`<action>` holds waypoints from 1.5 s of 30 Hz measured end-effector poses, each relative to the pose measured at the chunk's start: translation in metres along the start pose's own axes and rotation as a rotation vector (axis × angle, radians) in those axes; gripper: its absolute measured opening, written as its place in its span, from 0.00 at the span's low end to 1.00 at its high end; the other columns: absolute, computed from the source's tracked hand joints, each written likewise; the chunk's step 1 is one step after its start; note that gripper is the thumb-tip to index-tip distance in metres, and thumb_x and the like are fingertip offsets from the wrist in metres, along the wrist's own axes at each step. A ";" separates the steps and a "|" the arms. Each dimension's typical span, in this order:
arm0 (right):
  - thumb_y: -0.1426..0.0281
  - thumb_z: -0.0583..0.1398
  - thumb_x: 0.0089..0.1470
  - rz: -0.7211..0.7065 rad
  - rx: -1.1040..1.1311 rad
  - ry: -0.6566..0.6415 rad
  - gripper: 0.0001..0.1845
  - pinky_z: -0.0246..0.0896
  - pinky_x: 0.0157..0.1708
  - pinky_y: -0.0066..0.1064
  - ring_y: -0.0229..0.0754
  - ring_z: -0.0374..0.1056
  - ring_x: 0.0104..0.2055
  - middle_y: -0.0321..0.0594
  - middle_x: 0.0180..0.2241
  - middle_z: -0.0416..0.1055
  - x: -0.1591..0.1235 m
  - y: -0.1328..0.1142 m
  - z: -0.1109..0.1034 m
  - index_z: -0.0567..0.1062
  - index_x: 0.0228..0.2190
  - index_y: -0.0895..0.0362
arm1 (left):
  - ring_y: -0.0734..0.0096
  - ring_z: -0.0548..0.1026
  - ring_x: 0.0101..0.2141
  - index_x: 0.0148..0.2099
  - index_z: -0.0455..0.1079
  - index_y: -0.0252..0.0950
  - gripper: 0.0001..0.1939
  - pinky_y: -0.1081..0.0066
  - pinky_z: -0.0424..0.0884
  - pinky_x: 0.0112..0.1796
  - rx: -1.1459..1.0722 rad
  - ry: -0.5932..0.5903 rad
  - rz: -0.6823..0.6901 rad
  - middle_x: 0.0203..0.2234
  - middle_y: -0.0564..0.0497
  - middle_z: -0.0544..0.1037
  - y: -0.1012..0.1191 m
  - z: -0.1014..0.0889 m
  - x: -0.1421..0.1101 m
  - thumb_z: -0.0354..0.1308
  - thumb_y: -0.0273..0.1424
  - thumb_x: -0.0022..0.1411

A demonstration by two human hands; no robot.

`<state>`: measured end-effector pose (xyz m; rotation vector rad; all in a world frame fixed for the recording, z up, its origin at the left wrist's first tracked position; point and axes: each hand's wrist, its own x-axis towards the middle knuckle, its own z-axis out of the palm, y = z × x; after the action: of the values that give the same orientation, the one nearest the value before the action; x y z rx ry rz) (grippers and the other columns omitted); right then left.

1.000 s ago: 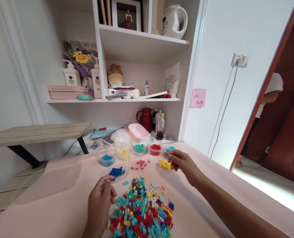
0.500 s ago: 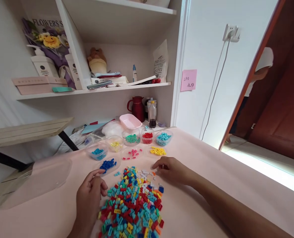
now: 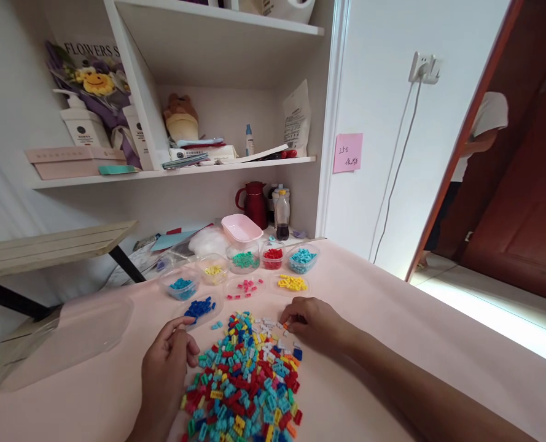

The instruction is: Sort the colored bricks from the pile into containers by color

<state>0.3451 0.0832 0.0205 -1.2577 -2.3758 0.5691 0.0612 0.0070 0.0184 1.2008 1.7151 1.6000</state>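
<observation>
A heap of small toy building bricks (image 3: pixel 245 380) in mixed colours lies on the pink tabletop between my hands. My right hand (image 3: pixel 316 320) rests at the heap's upper right, its thumb and bent fingers closed around a small orange brick (image 3: pixel 285 326). White bricks (image 3: pixel 267 323) are scattered just left of those fingertips. My left hand (image 3: pixel 169 356) sits on the left side of the heap, its fingers loosely bent and apart, with nothing visible in them. Its index finger reaches close to a clear tray of dark blue bricks (image 3: pixel 201 307).
Beyond the heap stand clear containers of sorted bricks: blue (image 3: pixel 180 285), pale yellow (image 3: pixel 214 270), green (image 3: pixel 244 260), red (image 3: pixel 273 256), turquoise (image 3: pixel 303 258), pink (image 3: pixel 245 287) and yellow (image 3: pixel 293 283). A clear lid (image 3: pixel 83 331) lies left. Behind are a pink basin (image 3: pixel 241 228) and bottle (image 3: pixel 282 215). A person (image 3: pixel 484 123) stands by the door.
My right hand's fingertips have drawn in and closed at the orange brick. My left hand stays nearly still. The camera view has shifted slightly.
</observation>
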 end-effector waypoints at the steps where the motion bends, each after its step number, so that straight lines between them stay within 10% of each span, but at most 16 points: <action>1: 0.74 0.57 0.47 0.008 -0.005 0.003 0.11 0.54 0.31 0.28 0.38 0.65 0.32 0.36 0.32 0.73 0.000 -0.001 0.000 0.77 0.32 0.52 | 0.74 0.66 0.16 0.42 0.68 0.37 0.15 0.76 0.63 0.20 -0.001 0.001 0.000 0.15 0.59 0.70 0.000 0.000 0.000 0.51 0.40 0.57; 45: 0.76 0.61 0.44 -0.079 0.032 -0.050 0.10 0.59 0.29 0.25 0.36 0.66 0.31 0.37 0.34 0.72 -0.005 0.005 -0.013 0.77 0.31 0.54 | 0.74 0.66 0.16 0.44 0.70 0.36 0.21 0.75 0.64 0.20 -0.013 -0.024 0.043 0.16 0.57 0.70 -0.008 -0.001 -0.001 0.53 0.45 0.56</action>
<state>0.3576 0.0836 0.0287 -1.1435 -2.4357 0.6182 0.0584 0.0066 0.0104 1.2534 1.6725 1.6123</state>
